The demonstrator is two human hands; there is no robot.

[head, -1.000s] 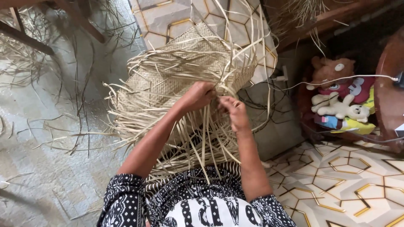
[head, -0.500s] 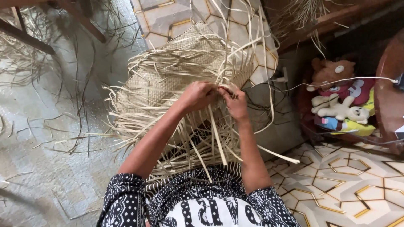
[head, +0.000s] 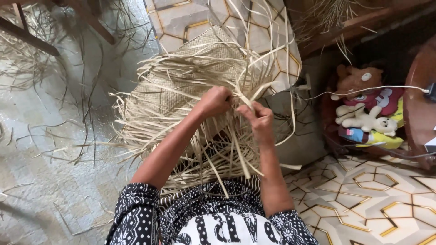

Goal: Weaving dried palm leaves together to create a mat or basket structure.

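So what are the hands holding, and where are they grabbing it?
Both hold pale straw strips at the unfinished edge of a woven mat. The left hand and right hand pinch them near the weave, not at the loose ends.

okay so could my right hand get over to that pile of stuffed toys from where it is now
Probably yes. The right hand is pinching straw strips at the edge of the woven mat, and the stuffed toys lie off to its right. Only loose strips and a white cable lie between; it would have to let go first.
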